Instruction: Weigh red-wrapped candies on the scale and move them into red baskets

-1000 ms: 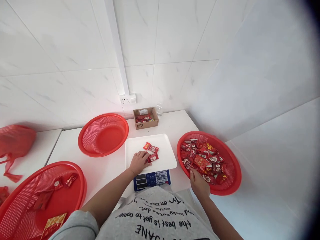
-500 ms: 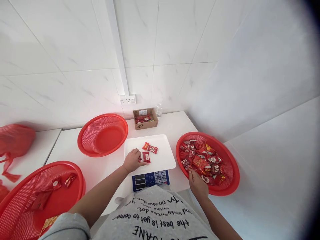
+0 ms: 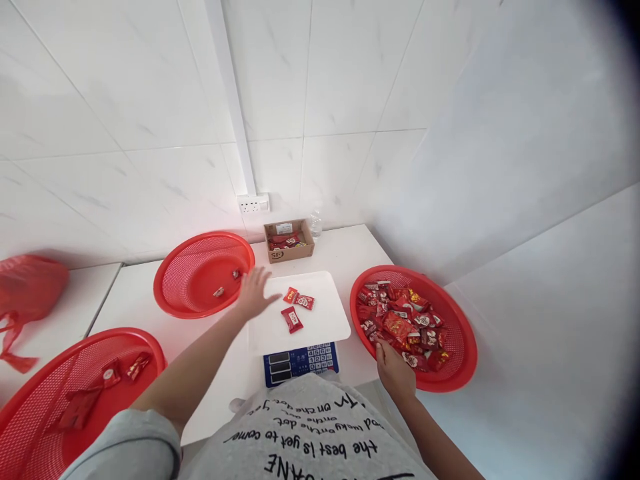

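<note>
My left hand [image 3: 254, 292] hovers open, fingers spread, over the left edge of the white scale tray [image 3: 327, 320], beside the far red basket [image 3: 175, 293]. Two small sweets [image 3: 226, 283] lie in that basket. Three red sweet packets [image 3: 296, 307] rest on the tray. My right hand [image 3: 393, 369] rests at the near rim of the right red basket [image 3: 450, 380], which is full of red wrapped sweets [image 3: 403, 320]; its fingers curl at the sweets, and what they hold is hidden.
The blue scale keypad [image 3: 300, 362] faces me below the tray. A small cardboard box [image 3: 289, 241] with sweets and a plastic bottle [image 3: 315, 223] stand by the wall. A third red basket [image 3: 75, 393] with a few packets sits near left; a red bag [image 3: 27, 287] lies far left.
My left hand left the packets on the tray, swung left toward the far basket and opened. Two small sweets now lie in that basket, which held none before.
</note>
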### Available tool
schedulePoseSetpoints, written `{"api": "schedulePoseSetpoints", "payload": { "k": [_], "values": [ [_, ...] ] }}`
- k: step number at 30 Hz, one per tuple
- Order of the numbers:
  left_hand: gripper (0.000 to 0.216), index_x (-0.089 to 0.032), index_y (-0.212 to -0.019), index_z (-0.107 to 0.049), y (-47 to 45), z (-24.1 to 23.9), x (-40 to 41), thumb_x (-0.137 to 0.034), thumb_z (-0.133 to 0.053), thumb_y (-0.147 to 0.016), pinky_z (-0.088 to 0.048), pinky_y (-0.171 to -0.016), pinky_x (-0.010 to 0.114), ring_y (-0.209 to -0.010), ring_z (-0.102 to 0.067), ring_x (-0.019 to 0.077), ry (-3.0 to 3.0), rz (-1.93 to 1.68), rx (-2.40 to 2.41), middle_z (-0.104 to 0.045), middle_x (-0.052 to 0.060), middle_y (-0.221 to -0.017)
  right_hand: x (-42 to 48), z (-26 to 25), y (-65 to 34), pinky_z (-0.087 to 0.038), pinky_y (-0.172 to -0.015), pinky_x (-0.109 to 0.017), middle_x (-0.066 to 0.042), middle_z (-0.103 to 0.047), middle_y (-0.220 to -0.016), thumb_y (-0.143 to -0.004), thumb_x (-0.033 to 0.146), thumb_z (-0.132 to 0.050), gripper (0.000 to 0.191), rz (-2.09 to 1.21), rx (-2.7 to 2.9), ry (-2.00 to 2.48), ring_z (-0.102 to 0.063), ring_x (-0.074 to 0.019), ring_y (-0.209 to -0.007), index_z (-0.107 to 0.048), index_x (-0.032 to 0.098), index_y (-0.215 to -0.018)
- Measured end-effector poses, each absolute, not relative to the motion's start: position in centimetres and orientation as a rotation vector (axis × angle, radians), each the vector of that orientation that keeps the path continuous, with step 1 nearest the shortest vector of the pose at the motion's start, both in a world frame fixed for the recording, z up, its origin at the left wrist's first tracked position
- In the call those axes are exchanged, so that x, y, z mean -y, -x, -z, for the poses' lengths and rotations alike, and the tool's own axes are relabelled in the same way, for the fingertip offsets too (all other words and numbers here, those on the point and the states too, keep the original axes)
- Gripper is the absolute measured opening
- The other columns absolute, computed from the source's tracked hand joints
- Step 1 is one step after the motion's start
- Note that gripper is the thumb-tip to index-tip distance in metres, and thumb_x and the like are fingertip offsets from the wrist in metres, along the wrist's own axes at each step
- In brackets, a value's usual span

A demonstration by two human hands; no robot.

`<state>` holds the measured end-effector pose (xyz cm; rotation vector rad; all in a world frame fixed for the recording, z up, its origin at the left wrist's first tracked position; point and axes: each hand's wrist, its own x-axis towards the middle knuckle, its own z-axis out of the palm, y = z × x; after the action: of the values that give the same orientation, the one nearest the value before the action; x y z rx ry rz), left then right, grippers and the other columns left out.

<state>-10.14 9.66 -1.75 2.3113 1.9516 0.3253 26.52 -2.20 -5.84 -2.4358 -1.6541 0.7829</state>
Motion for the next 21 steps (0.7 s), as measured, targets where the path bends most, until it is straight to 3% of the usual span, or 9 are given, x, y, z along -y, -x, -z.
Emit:
{"api": "schedulePoseSetpoints", "payload": {
  "k": [2, 5, 9, 12, 16, 21],
  "values": [
    [0.078, -0.023, -0.137, -0.036, 6.8, 3.5, -8.8, -0.064, -0.051, -0.074, -0.016, -0.108, 0.054, -0.137, -0.017, 0.0331, -2.407, -0.21, -1.616, -0.028, 0.013, -0.148, 2.2, 5.9, -26.6, -0.043, -0.084, -0.029, -0.003, -0.052, -0.132, -0.091, 0.039, -0.02, 0.048, -0.774, 1.671, 2.435, -0.054, -0.0199, -0.111, -0.05, 0.025, -0.126],
    [0.081, -0.026, -0.14, -0.032, 3.2, 5.4, -7.6, -0.066, -0.052, -0.072, -0.015, -0.106, 0.057, -0.137, -0.015, 0.0351, -2.421, -0.15, -1.485, -0.025, 0.012, -0.149, 2.2, 6.0, -26.6, -0.043, -0.084, -0.029, -0.004, -0.053, -0.132, -0.091, 0.037, -0.02, 0.047, -0.769, 1.684, 2.442, -0.055, -0.0196, -0.111, -0.049, 0.024, -0.126],
    [0.049, -0.026, -0.124, -0.051, 2.0, 5.7, -7.4, -0.053, -0.048, -0.083, -0.026, -0.102, 0.05, -0.125, -0.036, 0.0306, -2.458, -0.2, -1.509, -0.046, 0.011, -0.133, 2.2, 6.1, -26.5, -0.042, -0.086, -0.031, -0.004, -0.054, -0.131, -0.092, 0.037, -0.02, 0.047, -0.762, 1.675, 2.477, -0.054, -0.0202, -0.112, -0.049, 0.024, -0.126],
    [0.035, -0.025, -0.107, -0.06, 2.0, 5.3, -7.6, -0.048, -0.05, -0.083, -0.039, -0.09, 0.042, -0.107, -0.05, 0.0265, -2.452, -0.213, -1.531, -0.057, 0.01, -0.112, 2.2, 6.2, -26.5, -0.042, -0.086, -0.032, -0.005, -0.053, -0.132, -0.092, 0.037, -0.018, 0.048, -0.779, 1.673, 2.478, -0.054, -0.0212, -0.112, -0.048, 0.023, -0.127],
    [0.025, -0.024, -0.09, -0.063, 1.9, 5.3, -7.8, -0.044, -0.051, -0.084, -0.046, -0.07, 0.03, -0.088, -0.058, 0.0201, -2.368, -0.235, -1.649, -0.06, 0.006, -0.093, 2.1, 6.3, -26.5, -0.043, -0.083, -0.033, -0.004, -0.054, -0.131, -0.092, 0.038, -0.018, 0.048, -0.797, 1.667, 2.484, -0.055, -0.0219, -0.11, -0.048, 0.024, -0.127],
    [0.028, -0.022, -0.093, -0.06, 5.6, 3.0, -8.8, -0.04, -0.039, -0.091, -0.047, -0.065, 0.024, -0.082, -0.061, 0.015, -2.16, -0.408, -1.972, -0.06, 0.005, -0.098, 2.1, 6.3, -26.5, -0.043, -0.083, -0.032, -0.007, -0.058, -0.125, -0.092, 0.036, -0.02, 0.046, -0.743, 1.684, 2.474, -0.057, -0.0208, -0.107, -0.05, 0.025, -0.124]
  ]
}}
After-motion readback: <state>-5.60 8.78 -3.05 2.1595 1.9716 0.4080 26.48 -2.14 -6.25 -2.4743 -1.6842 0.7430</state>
